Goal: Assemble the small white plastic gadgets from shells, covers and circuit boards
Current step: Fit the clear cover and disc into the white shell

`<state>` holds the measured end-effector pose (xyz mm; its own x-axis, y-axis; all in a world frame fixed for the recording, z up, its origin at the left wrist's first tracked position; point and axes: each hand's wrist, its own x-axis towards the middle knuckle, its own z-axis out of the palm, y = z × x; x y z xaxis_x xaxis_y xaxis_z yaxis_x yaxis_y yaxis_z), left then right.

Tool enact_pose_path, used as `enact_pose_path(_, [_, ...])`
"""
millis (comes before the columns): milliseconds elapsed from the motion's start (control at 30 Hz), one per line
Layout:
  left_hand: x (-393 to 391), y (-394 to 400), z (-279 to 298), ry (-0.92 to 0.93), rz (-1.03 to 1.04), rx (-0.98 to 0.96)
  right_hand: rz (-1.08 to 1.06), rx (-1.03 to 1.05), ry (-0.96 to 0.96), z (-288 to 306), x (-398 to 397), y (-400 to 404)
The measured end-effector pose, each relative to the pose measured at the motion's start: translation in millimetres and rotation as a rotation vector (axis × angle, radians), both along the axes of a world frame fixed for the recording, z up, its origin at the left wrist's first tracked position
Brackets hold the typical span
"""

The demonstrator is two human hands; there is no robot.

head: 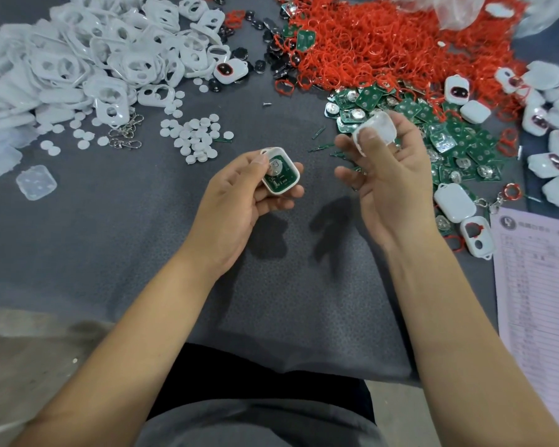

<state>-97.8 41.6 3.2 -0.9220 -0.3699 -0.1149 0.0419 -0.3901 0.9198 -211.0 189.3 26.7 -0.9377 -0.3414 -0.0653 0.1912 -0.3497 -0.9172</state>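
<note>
Left hand [239,188] cupped round an open white shell [281,172], thumb on its top rim, green board [276,179] and a silvery coin cell seated inside; lower shell wall hidden by the fingers. Just right of the shell, apart from it: right hand [391,175] pinching a translucent white cover [376,130] between thumb and forefinger, other fingers loosely spread; cover blurred, inner detail not legible. Up and left of the shell, white discs [196,137], then a heap of white frames [88,56], cut off at the edge. Up and right, red rings [384,43] over loose green boards [446,137]; how deep, cannot tell. Far right, finished gadgets [549,121], partly cropped. Lower right, a printed sheet [539,285], cropped, table lines and small characters too blurred to read. Grey worktop [142,237] beneath.
</note>
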Motion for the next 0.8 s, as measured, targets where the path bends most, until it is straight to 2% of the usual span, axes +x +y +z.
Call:
enact_pose_path(67, [0, -1, 0, 0.003, -0.001, -0.003, 0.006, 0.026, 0.014, -1, 1, -3])
enact_pose_path(233, [0, -1, -2, -0.003, -0.007, -0.004, -0.048, 0.294, 0.202, -11, 6, -10])
enact_pose_path(500, [0, -1, -3, 0.002, -0.004, -0.006, 0.055, 0.211, 0.069, -12, 7, -13])
enact_pose_path(800, [-1, -2, -5, 0.001, 0.007, -0.007, 0.204, 0.193, 0.078, -6, 11, -11])
